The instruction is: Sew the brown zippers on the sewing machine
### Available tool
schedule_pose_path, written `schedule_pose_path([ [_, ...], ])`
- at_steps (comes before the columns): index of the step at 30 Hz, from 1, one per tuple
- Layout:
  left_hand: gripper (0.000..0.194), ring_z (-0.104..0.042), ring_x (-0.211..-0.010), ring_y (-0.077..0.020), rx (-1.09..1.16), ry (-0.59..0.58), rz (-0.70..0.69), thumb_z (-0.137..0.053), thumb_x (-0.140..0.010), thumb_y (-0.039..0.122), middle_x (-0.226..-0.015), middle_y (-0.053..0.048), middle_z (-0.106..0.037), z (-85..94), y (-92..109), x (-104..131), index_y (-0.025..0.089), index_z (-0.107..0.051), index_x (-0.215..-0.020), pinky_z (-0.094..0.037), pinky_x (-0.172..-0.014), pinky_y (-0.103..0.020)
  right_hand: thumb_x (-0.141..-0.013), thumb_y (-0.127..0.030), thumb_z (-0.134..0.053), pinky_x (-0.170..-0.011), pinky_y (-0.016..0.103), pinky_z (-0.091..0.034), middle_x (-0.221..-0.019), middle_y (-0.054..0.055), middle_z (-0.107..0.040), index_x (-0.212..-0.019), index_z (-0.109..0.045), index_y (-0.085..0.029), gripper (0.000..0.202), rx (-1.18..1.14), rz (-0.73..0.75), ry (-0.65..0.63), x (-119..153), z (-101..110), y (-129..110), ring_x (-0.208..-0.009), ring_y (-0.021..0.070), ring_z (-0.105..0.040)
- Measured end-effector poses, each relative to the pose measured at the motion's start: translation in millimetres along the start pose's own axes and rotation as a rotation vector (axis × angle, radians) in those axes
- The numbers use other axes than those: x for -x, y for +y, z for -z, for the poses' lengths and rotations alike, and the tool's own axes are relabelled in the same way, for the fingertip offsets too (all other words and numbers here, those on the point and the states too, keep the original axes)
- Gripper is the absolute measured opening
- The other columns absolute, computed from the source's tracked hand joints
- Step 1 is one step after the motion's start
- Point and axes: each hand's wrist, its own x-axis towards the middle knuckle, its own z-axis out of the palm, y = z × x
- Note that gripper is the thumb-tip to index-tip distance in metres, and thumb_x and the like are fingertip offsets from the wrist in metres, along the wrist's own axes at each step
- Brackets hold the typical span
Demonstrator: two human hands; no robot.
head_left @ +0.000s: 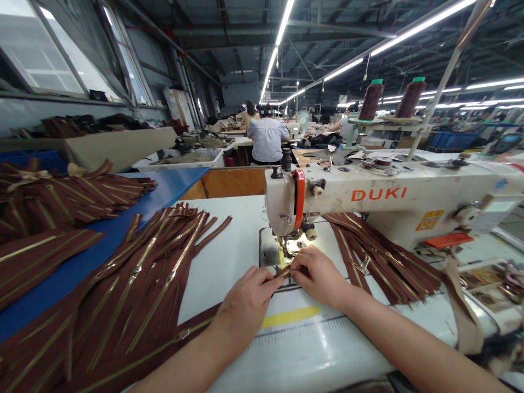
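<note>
A brown zipper [283, 272] with brass-coloured teeth is pinched at its end between my two hands, just in front of the needle area of a white sewing machine [339, 191]. My left hand [249, 297] grips it with thumb and fingers, and the tape appears to trail back under the wrist to the left. My right hand [315, 273] is closed on the same end, close to the lit needle plate [270, 254]. Beside my left arm lies a heap of brown zippers [164, 262]. Another bunch of zippers [380, 262] is spread under the machine arm.
More zippers [73, 199] are piled on a blue surface [176, 185] at left. Two brown thread cones [371, 101] stand behind the machine. A small tray of parts [491, 284] sits at right. Ahead, a person [268, 136] sits with their back to me.
</note>
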Motion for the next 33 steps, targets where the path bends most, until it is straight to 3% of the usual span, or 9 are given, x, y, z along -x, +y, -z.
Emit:
schedule_pose_path([
  [21, 0.027, -0.052, -0.086, -0.0201, -0.117, -0.050, -0.054, -0.045, -0.089, 0.005, -0.090, -0.005, -0.056, -0.7, 1.0, 0.6, 0.018, -0.062, -0.105, -0.052, -0.079, -0.036, -0.079, -0.008, -0.059, -0.073, 0.029, -0.038, -0.078, 0.004, -0.059, -0.075, -0.061, -0.015, 0.009, 0.094, -0.019, -0.003, 0.5, 2.9, -7.5, -0.081, 0.0193, -0.050],
  [33, 0.025, -0.052, -0.090, -0.0217, -0.076, -0.137, 0.032, -0.044, -0.089, 0.005, -0.090, -0.006, -0.056, 4.5, 5.0, -6.4, 0.016, -0.065, -0.097, -0.048, -0.084, -0.037, -0.080, -0.009, -0.058, -0.075, 0.029, -0.039, -0.078, 0.004, -0.059, -0.075, -0.061, -0.016, 0.009, 0.133, 0.000, -0.006, -0.2, 2.4, -6.9, -0.082, 0.0195, -0.051],
])
